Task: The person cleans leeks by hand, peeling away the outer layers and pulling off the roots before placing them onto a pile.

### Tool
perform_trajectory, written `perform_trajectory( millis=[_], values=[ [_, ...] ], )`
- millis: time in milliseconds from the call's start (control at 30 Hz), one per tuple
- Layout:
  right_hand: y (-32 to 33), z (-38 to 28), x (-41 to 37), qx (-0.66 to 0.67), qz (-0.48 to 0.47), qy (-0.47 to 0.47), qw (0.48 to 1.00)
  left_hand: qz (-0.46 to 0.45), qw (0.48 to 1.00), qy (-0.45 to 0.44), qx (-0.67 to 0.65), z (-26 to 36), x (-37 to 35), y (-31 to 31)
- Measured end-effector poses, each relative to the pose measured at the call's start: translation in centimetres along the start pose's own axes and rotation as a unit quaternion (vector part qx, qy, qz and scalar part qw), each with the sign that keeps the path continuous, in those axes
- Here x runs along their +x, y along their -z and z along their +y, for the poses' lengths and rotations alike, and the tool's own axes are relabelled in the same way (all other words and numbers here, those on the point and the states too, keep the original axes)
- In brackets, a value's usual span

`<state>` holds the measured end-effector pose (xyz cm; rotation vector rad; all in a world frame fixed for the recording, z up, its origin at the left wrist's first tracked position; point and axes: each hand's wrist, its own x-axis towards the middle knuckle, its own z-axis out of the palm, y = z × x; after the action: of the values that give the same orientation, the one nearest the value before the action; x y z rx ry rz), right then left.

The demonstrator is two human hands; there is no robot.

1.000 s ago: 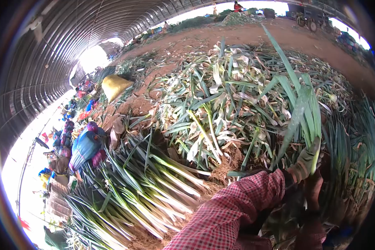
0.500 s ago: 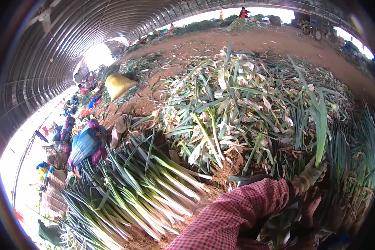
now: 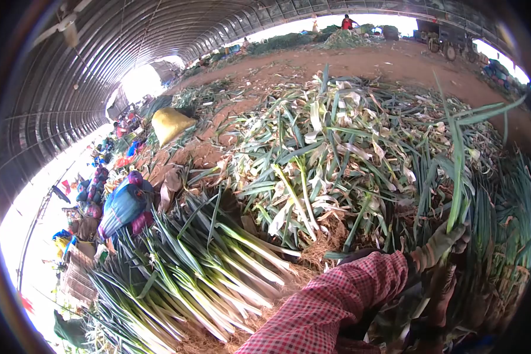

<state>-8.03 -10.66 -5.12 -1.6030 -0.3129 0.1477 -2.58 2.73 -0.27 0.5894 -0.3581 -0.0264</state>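
My left hand (image 3: 438,245), in a pale work glove below a red checked sleeve, is closed around a long green onion (image 3: 456,194). Its green leaves rise above the fist, and one bends off to the right. Close beside the left hand, a dark shape in shadow looks like part of my right hand (image 3: 464,239); its fingers are too dim to make out. Trimmed green onions (image 3: 218,277) lie side by side at the lower left, roots toward me. Two single green onions (image 3: 298,197) rest on the leaf pile.
A large heap of stripped leaves (image 3: 348,141) spreads ahead. Untrimmed green onions (image 3: 516,224) stand at the right edge. Blue bundles (image 3: 124,206) and a yellow sack (image 3: 171,125) sit on the left. Farther back are a person in red (image 3: 348,23) and a vehicle (image 3: 448,44).
The held green onion's leaves have swung and spread, with one now bent out to the right. My left hand has shifted only slightly. The trimmed row looks the same.
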Motion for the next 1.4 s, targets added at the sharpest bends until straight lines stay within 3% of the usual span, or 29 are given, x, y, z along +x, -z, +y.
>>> perform_trajectory(
  millis=[33,100,133,167,233,267,300,367,433,500,533,667,700,767,833,900,933,967,1000,1033,1067,1100,1133,1167,1300,1400],
  values=[
    [-0.2,-0.7,-0.5,0.111,-0.045,-0.057,0.991,0.002,1.0,0.001,-0.001,0.1,0.5,0.4],
    [-1.7,-1.9,-1.6,0.038,-0.006,-0.033,0.999,-0.077,0.987,0.044,-0.135,2.0,2.1,0.3],
    [-0.5,1.3,-1.6,0.027,-0.019,0.011,0.999,-0.001,0.992,0.009,-0.129,3.1,1.7,-0.5],
    [0.6,4.2,-1.6,0.017,-0.031,0.055,0.998,-0.001,0.992,0.008,-0.129,2.5,2.2,0.2],
    [1.5,4.5,-2.5,-0.206,0.048,-0.03,0.977,0.049,0.996,-0.003,-0.076,-0.2,2.6,2.5],
    [0.2,2.0,-2.6,-0.28,0.108,-0.038,0.953,0.205,0.979,0.011,0.015,-0.8,1.6,1.3],
    [0.5,1.3,-2.5,-0.28,0.109,-0.039,0.953,0.204,0.979,0.013,0.015,-2.4,1.0,1.1],
    [1.0,0.6,-2.7,-0.275,0.129,0.095,0.948,0.231,0.965,0.116,-0.04,-4.8,-0.1,0.0],
    [2.6,2.5,-2.8,-0.244,0.149,0.07,0.956,0.212,0.969,0.094,-0.089,-5.7,-0.6,-1.3],
    [4.4,4.0,-3.2,-0.32,0.14,0.11,0.93,0.104,0.994,0.001,-0.042,-8.9,0.0,-0.7],
    [4.8,4.0,-3.2,-0.321,0.14,0.109,0.93,0.14,0.987,0.077,0.021,-9.2,-0.5,-0.6],
    [7.0,3.1,-3.8,-0.227,0.142,0.071,0.961,0.111,0.987,0.032,-0.11,-10.5,-0.2,-1.3],
    [7.3,3.0,-3.9,-0.206,0.135,0.045,0.968,0.068,0.987,0.043,-0.14,-10.4,-0.1,-0.9],
    [7.3,3.3,-4.3,-0.251,0.124,0.073,0.957,-0.016,0.978,0.065,-0.196,-10.0,-0.2,0.0],
    [7.0,3.1,-4.4,-0.294,0.111,0.1,0.944,-0.009,0.971,0.092,-0.22,-10.1,-0.1,0.9],
    [6.5,2.2,-4.3,-0.22,0.073,-0.011,0.973,0.0,0.962,0.12,-0.243,-6.8,-0.6,-2.0],
    [6.6,3.2,-4.3,-0.218,0.072,-0.011,0.973,0.176,0.953,0.169,-0.18,-4.4,-0.9,-4.4],
    [6.6,5.1,-4.4,-0.195,0.106,0.018,0.975,0.345,0.908,0.212,-0.11,-2.2,-1.2,-6.8],
    [6.3,6.6,-4.5,-0.171,0.143,0.045,0.974,0.346,0.907,0.216,-0.108,-4.2,-0.7,-4.4],
    [5.7,7.4,-4.3,-0.171,0.148,0.04,0.973,0.157,0.963,0.17,-0.138,-7.5,0.1,0.1],
    [5.4,7.5,-3.9,0.066,0.116,-0.059,0.989,-0.041,0.977,0.122,-0.172,-10.1,0.3,3.9],
    [6.0,7.0,-3.7,0.298,0.091,-0.147,0.939,-0.05,0.971,0.141,-0.188,-11.0,0.7,5.7],
    [5.5,4.3,-3.9,-0.004,0.107,-0.045,0.993,-0.077,0.933,0.177,-0.304,-11.6,1.9,6.6],
    [4.1,0.8,-3.8,-0.314,0.111,0.03,0.942,-0.004,0.959,0.145,-0.245,-9.7,1.2,4.0],
    [4.7,-2.7,-2.6,-0.359,0.159,0.01,0.92,0.101,0.985,0.106,-0.093,-4.3,0.7,-2.9],
    [5.0,-4.1,-2.1,-0.355,0.179,0.029,0.917,-0.032,0.994,0.043,-0.096,-4.7,0.6,-2.5]
  ],
)
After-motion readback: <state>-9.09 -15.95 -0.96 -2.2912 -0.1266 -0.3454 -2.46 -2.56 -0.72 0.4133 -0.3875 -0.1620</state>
